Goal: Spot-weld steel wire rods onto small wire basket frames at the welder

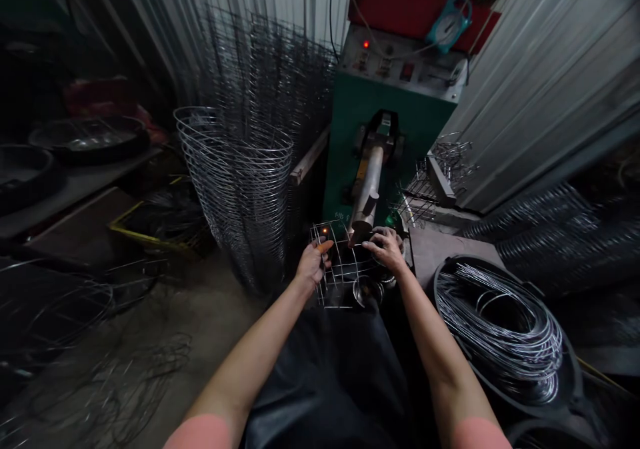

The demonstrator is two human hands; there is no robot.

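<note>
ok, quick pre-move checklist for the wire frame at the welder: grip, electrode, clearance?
1. Left hand on the wire frame: grips its left edge. ok.
2. Right hand on the frame: rests on its right side. ok.
3. Frame under the electrode arm: the tip sits over the top wires; contact cannot tell.
4. Fingers clear of the tip: right fingers lie close beside it. not ok.
5. Machine powered: red lamp lit. ok.
6. Wire coil in tub on the right: apart from the frame. ok.
</note>
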